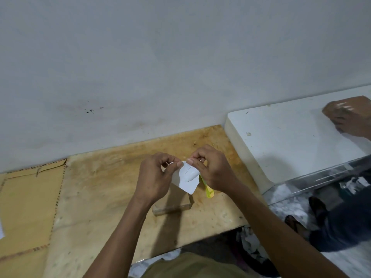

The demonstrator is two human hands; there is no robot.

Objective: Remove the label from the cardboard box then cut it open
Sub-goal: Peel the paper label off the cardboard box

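A small brown cardboard box (176,201) lies on the wooden table (104,197), below and between my hands. Above it I hold a white label (188,177), lifted off the box and curled. My left hand (154,177) pinches the label's upper left edge. My right hand (212,169) pinches its upper right corner. A yellow-green cutter (207,190) rests on the table just right of the box, partly hidden under my right hand.
A flattened cardboard sheet (26,207) covers the table's left part. A white slab (291,141) stands to the right, where another person's hand (345,119) presses on a second brown box (359,103). The grey wall runs along the table's far edge.
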